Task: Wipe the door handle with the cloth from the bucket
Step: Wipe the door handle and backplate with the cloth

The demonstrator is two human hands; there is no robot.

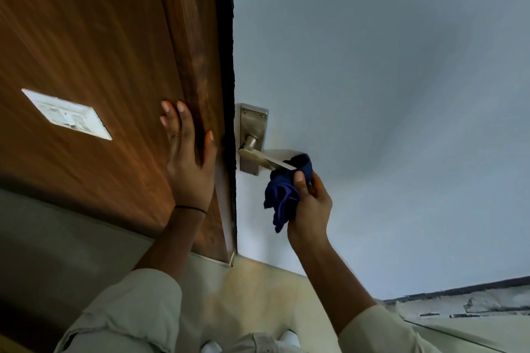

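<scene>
The right hand (pixel 311 203) squeezes the blue cloth (pixel 286 195), pressed on the tip of the door handle (pixel 258 156). Left of that grip, the left hand (pixel 189 157) lies flat and open on the brown door frame (pixel 189 51).

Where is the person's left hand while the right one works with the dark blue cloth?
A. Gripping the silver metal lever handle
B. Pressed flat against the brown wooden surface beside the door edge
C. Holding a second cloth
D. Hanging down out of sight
B: the left hand lies open, fingers spread, on the brown wooden surface, while the right hand holds the dark blue cloth around the end of the silver metal lever handle.
</scene>
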